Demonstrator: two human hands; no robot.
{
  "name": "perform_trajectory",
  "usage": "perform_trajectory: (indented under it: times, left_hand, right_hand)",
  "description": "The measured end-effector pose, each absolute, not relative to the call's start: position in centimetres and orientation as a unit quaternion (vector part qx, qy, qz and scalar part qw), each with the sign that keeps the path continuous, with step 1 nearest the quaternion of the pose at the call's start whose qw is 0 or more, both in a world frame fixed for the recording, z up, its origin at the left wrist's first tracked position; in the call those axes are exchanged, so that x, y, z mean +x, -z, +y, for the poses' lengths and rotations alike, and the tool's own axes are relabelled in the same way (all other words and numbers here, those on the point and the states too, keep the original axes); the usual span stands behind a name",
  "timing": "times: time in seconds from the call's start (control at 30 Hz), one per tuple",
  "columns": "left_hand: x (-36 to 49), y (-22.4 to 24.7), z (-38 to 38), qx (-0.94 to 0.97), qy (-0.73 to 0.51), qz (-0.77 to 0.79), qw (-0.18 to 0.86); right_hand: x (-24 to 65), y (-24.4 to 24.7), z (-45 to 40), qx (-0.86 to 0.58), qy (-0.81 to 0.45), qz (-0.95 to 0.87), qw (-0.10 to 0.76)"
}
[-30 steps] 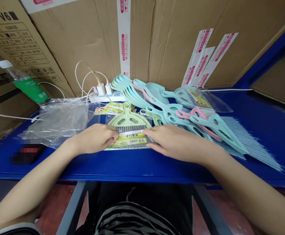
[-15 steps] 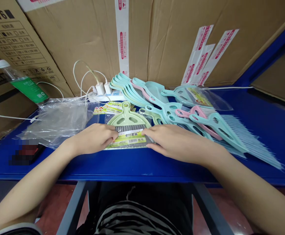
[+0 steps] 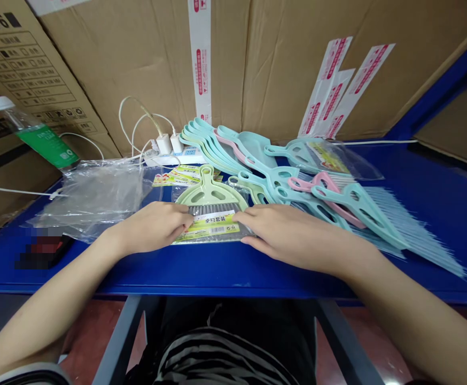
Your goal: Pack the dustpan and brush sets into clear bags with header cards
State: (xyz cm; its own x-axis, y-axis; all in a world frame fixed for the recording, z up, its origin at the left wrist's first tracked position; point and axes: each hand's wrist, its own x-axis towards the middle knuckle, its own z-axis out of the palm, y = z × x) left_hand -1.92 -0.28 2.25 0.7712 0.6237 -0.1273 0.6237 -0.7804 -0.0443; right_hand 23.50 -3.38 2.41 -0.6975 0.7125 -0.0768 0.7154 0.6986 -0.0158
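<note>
Head view: a green dustpan-and-brush set (image 3: 213, 224) in a clear plastic sleeve, lying flat on the blue bench (image 3: 233, 275), between the left hand (image 3: 151, 227) and the right hand (image 3: 293, 230). Left fingers (image 3: 179, 220) close together, curled over the sleeve's left side at the grey bristles; right fingers (image 3: 249, 227) together and nearly flat, tips on the right side. Any pinch on the film: impossible to tell from here. Just beside the set, mint dustpans (image 3: 213, 149) and teal-handled brushes (image 3: 413, 230) in a loose heap. Main risks: thin film slipping under the fingertips or tearing on the bristles or pan edge; a careless sweep of the wrist disturbing the heap, with long bristles sliding toward the bench's edge; a loose plastic bag (image 3: 93, 200) snagging nearby.
</note>
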Motion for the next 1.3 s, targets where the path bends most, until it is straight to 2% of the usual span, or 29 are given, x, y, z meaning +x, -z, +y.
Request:
perform_trajectory:
  times: [0.3, 0.6, 0.8, 0.93, 1.13, 1.3]
  left_hand:
    - [-1.9, -2.3, -0.4, 0.942, 0.07, 0.328, -0.008]
    - [-1.8, -2.4, -0.2, 0.946, 0.055, 0.318, 0.004]
    - [-1.8, -2.3, 0.0, 0.944, 0.057, 0.323, 0.013]
    - [-1.8, -2.4, -0.1, 0.942, 0.074, 0.328, 0.021]
    - [-1.4, -2.1, -0.2, 0.94, 0.066, 0.334, 0.001]
    - [-1.4, -2.0, -0.2, 0.942, 0.049, 0.333, -0.01]
  right_hand:
    - [23.9, -2.1, -3.6, 0.372, 0.011, 0.928, -0.003]
    - [23.8, -2.7, -3.9, 0.38, 0.018, 0.925, 0.018]
    - [23.6, -2.9, -3.2, 0.409, 0.071, 0.909, 0.044]
    - [23.6, -2.5, -2.4, 0.41, 0.06, 0.91, 0.024]
    - [22.5, -1.5, -1.7, 0.43, -0.027, 0.902, -0.038]
    - [22.1, -0.7, -1.6, 0.372, -0.045, 0.924, -0.076]
